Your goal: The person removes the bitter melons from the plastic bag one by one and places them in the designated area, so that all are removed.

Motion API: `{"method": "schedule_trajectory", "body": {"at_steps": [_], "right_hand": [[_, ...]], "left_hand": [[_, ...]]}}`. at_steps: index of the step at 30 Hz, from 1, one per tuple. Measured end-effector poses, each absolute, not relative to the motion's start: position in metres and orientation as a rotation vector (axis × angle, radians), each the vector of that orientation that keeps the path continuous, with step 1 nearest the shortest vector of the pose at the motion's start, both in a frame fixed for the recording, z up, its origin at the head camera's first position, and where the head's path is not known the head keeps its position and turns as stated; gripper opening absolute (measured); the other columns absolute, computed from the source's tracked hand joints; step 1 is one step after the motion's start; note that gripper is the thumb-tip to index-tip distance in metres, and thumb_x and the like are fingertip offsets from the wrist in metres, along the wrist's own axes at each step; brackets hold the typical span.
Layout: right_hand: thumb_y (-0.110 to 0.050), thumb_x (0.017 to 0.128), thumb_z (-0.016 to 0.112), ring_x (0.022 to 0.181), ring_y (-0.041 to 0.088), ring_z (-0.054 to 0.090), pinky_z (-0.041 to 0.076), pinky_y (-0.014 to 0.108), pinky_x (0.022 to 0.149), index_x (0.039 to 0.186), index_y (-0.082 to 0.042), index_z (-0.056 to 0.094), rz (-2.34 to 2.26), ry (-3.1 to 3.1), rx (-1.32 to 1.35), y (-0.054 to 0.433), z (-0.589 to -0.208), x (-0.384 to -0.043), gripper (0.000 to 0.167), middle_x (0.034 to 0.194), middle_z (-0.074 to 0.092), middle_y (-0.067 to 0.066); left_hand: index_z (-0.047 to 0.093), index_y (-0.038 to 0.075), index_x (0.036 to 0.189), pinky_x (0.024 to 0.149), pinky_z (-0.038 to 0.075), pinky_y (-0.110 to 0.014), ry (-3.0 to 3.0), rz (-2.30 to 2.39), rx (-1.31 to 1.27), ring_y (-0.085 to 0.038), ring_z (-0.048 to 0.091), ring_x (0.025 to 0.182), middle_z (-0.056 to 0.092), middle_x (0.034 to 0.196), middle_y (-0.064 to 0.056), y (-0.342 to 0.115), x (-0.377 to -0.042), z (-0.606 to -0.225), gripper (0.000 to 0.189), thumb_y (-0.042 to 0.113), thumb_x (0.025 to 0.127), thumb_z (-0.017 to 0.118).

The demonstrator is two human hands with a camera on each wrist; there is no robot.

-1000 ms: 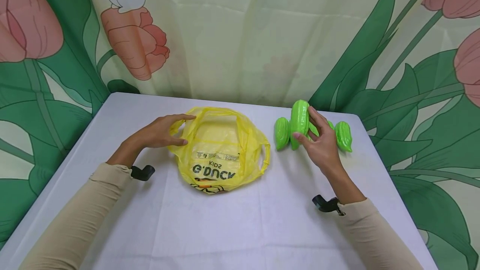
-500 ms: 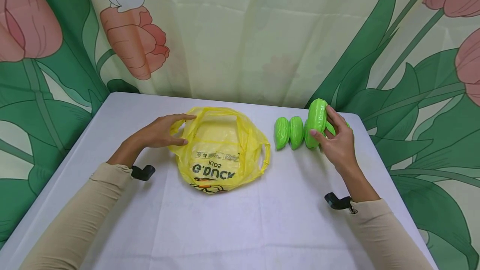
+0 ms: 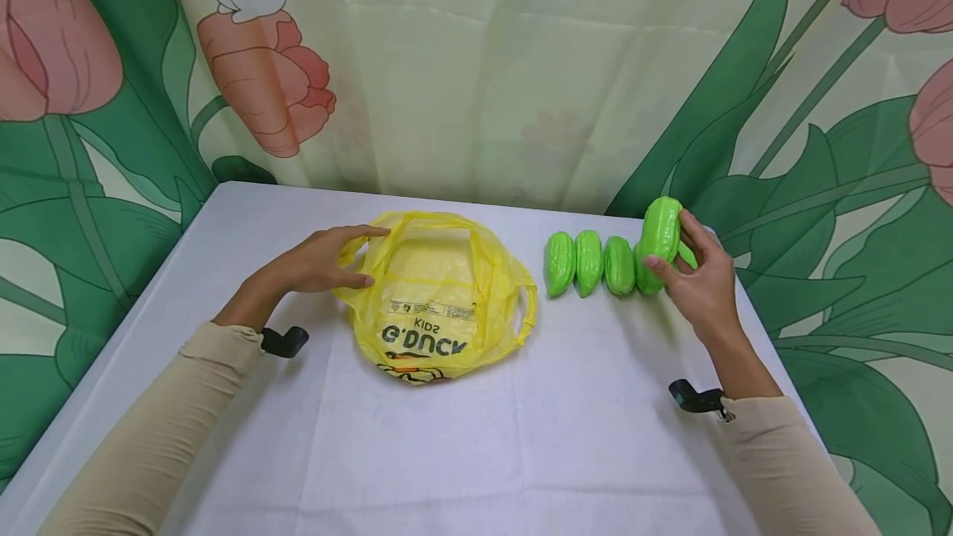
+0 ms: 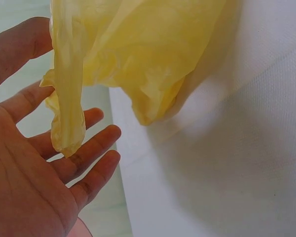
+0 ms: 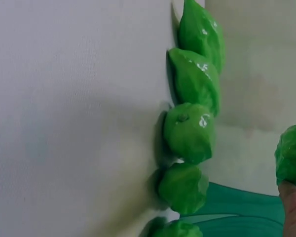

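A yellow plastic bag [image 3: 428, 267] with dark printing lies on the white table, its mouth spread and a handle loop at each side. At its left edge is my left hand [image 3: 316, 261], fingers loosely extended. The left wrist view shows the bag's handle [image 4: 69, 103] hanging against the spread fingers. My right hand [image 3: 703, 288] holds a glossy green bitter melon [image 3: 661, 226], apparently a toy, between thumb and fingers, raised over the right part of a row. In the right wrist view the held bitter melon [image 5: 292, 155] shows at the right edge, apart from the row.
Several bitter melons lie side by side near the back right, among them a leftmost one [image 3: 560, 263] and one beside the hand [image 3: 620, 265]. Some are partly hidden by the right hand. A patterned curtain [image 3: 447, 89] hangs behind the white table [image 3: 447, 461].
My right hand has moved to the right along the row with the bitter melon in it, uncovering more of those at its left. The left hand and the bag have not moved.
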State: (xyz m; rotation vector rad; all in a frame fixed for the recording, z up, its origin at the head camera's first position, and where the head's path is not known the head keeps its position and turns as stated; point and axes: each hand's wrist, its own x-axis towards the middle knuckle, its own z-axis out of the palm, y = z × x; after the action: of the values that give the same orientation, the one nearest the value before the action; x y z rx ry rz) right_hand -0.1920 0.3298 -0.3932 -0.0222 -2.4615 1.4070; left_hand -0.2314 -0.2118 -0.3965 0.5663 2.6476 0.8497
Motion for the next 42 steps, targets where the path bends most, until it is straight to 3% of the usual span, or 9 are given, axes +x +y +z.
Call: {"method": "schedule_trajectory", "body": {"at_steps": [12, 22, 28, 35, 42], "right_hand": [[0.001, 0.096, 0.075, 0.159, 0.020, 0.038, 0.044, 0.013, 0.111, 0.168, -0.016, 0.031, 1.384, -2.435, -0.040, 0.367, -0.402, -0.202, 0.086, 0.171, 0.034, 0.012], [-0.013, 0.102, 0.071, 0.161, 0.016, 0.032, 0.041, 0.012, 0.114, 0.169, -0.022, 0.027, 1.351, -2.493, -0.221, 0.391, -0.404, -0.201, 0.081, 0.176, 0.029, 0.002], [-0.016, 0.103, 0.069, 0.161, 0.015, 0.033, 0.038, 0.018, 0.120, 0.170, -0.025, 0.023, 1.325, -2.537, -0.309, 0.403, -0.406, -0.202, 0.081, 0.176, 0.029, 0.004], [-0.016, 0.104, 0.068, 0.160, 0.011, 0.033, 0.040, 0.010, 0.114, 0.170, -0.023, 0.021, 1.310, -2.564, -0.373, 0.419, -0.410, -0.203, 0.082, 0.176, 0.028, 0.002], [-0.022, 0.106, 0.064, 0.164, 0.018, 0.025, 0.034, 0.027, 0.127, 0.171, -0.021, 0.015, 1.267, -2.639, -0.400, 0.433, -0.418, -0.201, 0.081, 0.177, 0.024, 0.007]], "left_hand": [[0.043, 0.022, 0.164, 0.127, 0.025, -0.070, 2.646, 0.853, 0.562, -0.045, 0.031, 0.159, 0.037, 0.171, -0.019, -0.212, -0.233, -0.397, 0.081, 0.027, 0.093, 0.083], [0.043, 0.021, 0.164, 0.127, 0.025, -0.070, 2.646, 0.860, 0.573, -0.045, 0.032, 0.158, 0.037, 0.171, -0.019, -0.213, -0.233, -0.397, 0.081, 0.026, 0.093, 0.083], [0.043, 0.022, 0.164, 0.127, 0.025, -0.070, 2.646, 0.855, 0.574, -0.045, 0.031, 0.159, 0.036, 0.171, -0.019, -0.213, -0.234, -0.397, 0.081, 0.026, 0.094, 0.083], [0.042, 0.021, 0.164, 0.128, 0.024, -0.070, 2.651, 0.855, 0.588, -0.046, 0.030, 0.159, 0.037, 0.171, -0.019, -0.213, -0.234, -0.397, 0.081, 0.025, 0.094, 0.083], [0.043, 0.021, 0.164, 0.128, 0.024, -0.070, 2.647, 0.865, 0.583, -0.045, 0.030, 0.159, 0.037, 0.171, -0.019, -0.214, -0.233, -0.397, 0.081, 0.025, 0.094, 0.083]]}}
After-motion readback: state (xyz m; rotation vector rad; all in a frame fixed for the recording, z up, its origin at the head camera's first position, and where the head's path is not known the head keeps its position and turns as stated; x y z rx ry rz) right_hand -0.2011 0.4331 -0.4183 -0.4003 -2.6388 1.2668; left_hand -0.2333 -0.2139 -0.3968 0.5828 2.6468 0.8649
